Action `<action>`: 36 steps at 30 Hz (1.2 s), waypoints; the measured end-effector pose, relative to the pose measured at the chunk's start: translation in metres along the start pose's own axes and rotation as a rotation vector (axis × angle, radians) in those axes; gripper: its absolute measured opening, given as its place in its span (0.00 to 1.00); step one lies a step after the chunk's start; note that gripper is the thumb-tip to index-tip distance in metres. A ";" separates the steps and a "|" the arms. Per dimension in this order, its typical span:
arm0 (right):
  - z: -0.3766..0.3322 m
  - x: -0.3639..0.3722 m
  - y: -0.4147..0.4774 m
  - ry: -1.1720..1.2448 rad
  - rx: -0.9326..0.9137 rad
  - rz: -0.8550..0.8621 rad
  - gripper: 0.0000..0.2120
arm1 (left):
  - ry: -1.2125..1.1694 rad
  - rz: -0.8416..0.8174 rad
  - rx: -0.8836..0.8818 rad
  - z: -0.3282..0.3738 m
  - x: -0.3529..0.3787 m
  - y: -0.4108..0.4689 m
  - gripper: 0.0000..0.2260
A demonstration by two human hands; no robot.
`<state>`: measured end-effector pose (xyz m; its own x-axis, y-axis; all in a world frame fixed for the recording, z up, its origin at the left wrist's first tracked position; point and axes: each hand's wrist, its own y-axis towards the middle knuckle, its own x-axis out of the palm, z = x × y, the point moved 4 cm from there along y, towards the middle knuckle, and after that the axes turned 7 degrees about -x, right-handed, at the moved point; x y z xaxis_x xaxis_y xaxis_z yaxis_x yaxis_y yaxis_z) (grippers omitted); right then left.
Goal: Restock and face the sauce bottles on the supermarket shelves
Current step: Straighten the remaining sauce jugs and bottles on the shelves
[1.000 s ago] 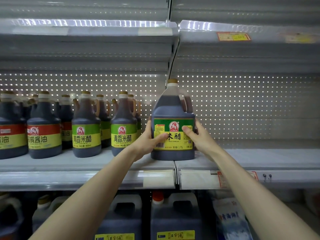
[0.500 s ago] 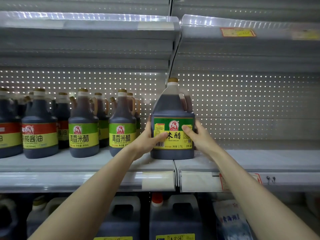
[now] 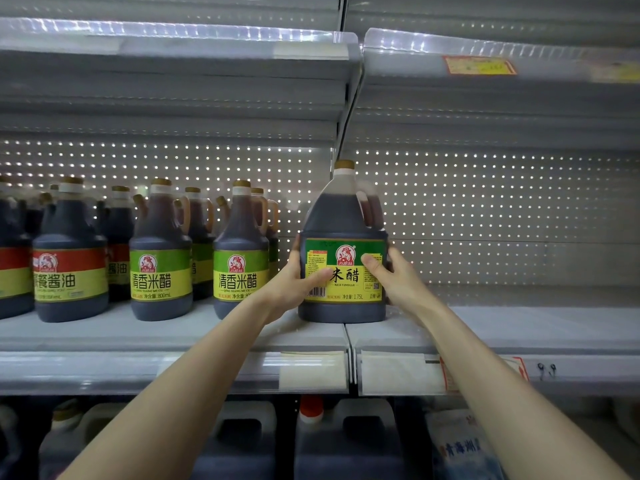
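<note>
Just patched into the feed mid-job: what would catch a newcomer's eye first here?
The big rice vinegar jug stands at the shelf's centre seam, label forward, gripped by the left hand and right hand. Left of it stand smaller green-label bottles; to its right the shelf is bare.

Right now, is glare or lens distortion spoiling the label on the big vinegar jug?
Head view: the rice vinegar jug label reads sharply between the left hand and right hand; glare streaks only the upper shelf edge; wide-angle bending curves the shelf lines; the lower shelf jugs sit dim in shadow.
</note>
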<state>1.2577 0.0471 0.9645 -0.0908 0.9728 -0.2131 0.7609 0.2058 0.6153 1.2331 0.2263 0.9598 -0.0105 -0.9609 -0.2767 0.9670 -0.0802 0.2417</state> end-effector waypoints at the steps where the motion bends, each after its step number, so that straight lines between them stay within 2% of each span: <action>1: 0.000 0.000 0.000 0.004 0.003 0.000 0.11 | 0.001 0.000 0.000 0.000 0.000 0.000 0.27; 36: 0.003 0.002 0.001 0.051 0.007 0.021 0.12 | -0.024 0.025 0.011 -0.003 0.000 0.002 0.24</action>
<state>1.2607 0.0491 0.9625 -0.1068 0.9811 -0.1612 0.7677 0.1844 0.6137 1.2353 0.2265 0.9575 0.0076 -0.9686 -0.2485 0.9643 -0.0587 0.2583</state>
